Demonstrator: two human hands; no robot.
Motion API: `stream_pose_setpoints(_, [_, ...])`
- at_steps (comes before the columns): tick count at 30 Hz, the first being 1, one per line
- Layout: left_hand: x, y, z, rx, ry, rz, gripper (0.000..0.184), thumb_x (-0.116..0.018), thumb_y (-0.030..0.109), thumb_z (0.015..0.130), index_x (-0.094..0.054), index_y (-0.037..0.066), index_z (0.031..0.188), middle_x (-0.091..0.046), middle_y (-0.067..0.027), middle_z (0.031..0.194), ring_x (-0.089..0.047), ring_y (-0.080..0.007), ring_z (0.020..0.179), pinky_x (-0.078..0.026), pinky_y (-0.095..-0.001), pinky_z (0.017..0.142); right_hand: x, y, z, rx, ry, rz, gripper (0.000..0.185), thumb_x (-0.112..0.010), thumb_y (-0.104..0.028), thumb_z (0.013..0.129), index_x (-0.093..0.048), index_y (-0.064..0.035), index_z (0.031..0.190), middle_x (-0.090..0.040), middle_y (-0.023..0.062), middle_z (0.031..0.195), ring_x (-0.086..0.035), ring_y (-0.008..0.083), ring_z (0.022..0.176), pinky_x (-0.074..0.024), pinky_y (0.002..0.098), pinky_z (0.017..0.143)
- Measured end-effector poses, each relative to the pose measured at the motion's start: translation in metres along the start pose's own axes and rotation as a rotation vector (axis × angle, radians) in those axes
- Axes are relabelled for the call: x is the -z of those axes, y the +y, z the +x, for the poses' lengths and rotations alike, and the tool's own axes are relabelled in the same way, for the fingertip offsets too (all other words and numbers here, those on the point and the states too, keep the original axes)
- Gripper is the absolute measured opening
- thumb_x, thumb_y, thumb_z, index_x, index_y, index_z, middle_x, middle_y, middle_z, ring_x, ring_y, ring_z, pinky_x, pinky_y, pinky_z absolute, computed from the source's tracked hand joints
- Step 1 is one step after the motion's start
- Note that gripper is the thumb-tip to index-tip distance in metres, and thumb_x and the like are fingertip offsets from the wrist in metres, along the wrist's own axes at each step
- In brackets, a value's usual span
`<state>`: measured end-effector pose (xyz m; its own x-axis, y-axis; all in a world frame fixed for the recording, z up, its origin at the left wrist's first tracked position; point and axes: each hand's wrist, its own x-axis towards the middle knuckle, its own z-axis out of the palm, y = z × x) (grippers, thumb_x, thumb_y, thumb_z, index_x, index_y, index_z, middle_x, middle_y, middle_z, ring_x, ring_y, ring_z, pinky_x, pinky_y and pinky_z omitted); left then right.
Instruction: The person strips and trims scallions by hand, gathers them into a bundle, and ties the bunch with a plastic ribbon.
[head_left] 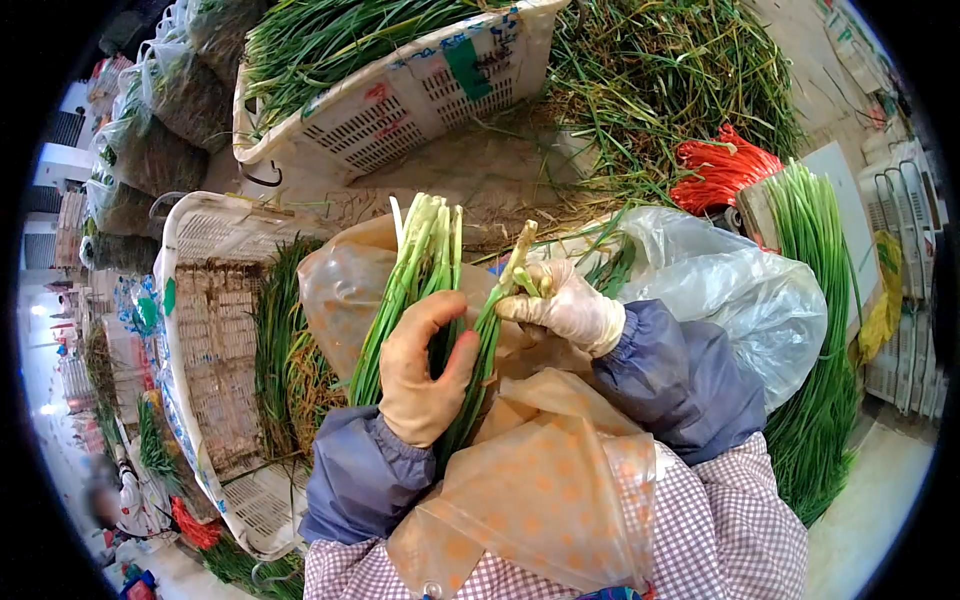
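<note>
My left hand [420,375], in a pale glove, is curled round a bunch of green chives [410,270], pale stem ends up. Between its thumb and the right hand stands a smaller tuft of chives [487,325], its leaves running down behind the left wrist. My right hand [572,308], in a whitish glove with soiled fingertips, pinches this tuft near its brownish stem ends [520,248]. Both hands are above my lap, over an orange-spotted plastic sheet [540,460]. The palm side of the left grip is partly hidden.
A white crate [400,110] full of chives stands ahead, beside a heap of leaf trimmings [680,80]. Another crate [215,340] holds some chives at left. Right are red ties [725,170], a clear plastic bag [740,300] and a long chive bundle [820,350]. Filled bags [150,150] stand back left.
</note>
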<state>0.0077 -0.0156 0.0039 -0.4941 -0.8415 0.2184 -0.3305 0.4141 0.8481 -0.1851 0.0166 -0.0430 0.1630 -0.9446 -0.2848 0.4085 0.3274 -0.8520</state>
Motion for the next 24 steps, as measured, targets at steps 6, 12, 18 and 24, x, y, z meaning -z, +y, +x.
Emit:
stream_pose_setpoints(6, [0.019, 0.02, 0.006, 0.642, -0.236, -0.58, 0.012, -0.056, 0.011, 0.094, -0.058, 0.0, 0.098, -0.061, -0.0011, 0.081, -0.056, -0.0068, 0.071, -0.047, -0.0219, 0.063, -0.002, -0.02, -0.011, 0.043, -0.163, -0.153, 0.017, -0.069, -0.014, 0.085, -0.068, -0.004, 0.099, -0.064, -0.002, 0.084, -0.057, 0.0067, 0.075, -0.0468, 0.0242, 0.066])
stream_pose_setpoints(12, [0.028, 0.009, 0.01, 0.648, -0.381, -0.62, 0.015, -0.048, 0.01, 0.097, -0.056, -0.002, 0.102, -0.062, -0.003, 0.083, -0.06, -0.0096, 0.073, -0.048, -0.022, 0.064, -0.011, -0.014, 0.001, 0.108, -0.289, 0.124, 0.036, -0.065, -0.014, 0.088, -0.057, -0.0051, 0.122, -0.065, 0.0044, 0.105, -0.062, 0.012, 0.078, -0.0526, 0.0261, 0.069])
stream_pose_setpoints(18, [0.023, 0.005, 0.008, 0.62, -0.212, -0.516, 0.014, -0.052, 0.007, 0.094, -0.056, -0.001, 0.106, -0.062, -0.0018, 0.088, -0.058, -0.0086, 0.077, -0.047, -0.0213, 0.068, -0.029, -0.013, 0.006, 0.071, -0.241, 0.06, 0.024, -0.066, -0.014, 0.088, -0.065, -0.0045, 0.11, -0.065, -0.0015, 0.092, -0.057, 0.0039, 0.076, -0.0479, 0.0211, 0.064])
stream_pose_setpoints(24, [0.033, 0.017, -0.001, 0.484, -0.286, -0.143, 0.02, -0.068, 0.017, 0.085, -0.062, 0.0, 0.094, -0.062, -0.0003, 0.082, -0.054, -0.0058, 0.074, -0.044, -0.0216, 0.066, -0.032, -0.014, 0.003, -0.008, -0.097, -0.034, 0.02, -0.066, -0.009, 0.087, -0.066, -0.0029, 0.106, -0.066, -0.0014, 0.092, -0.057, 0.0048, 0.084, -0.0479, 0.0226, 0.072])
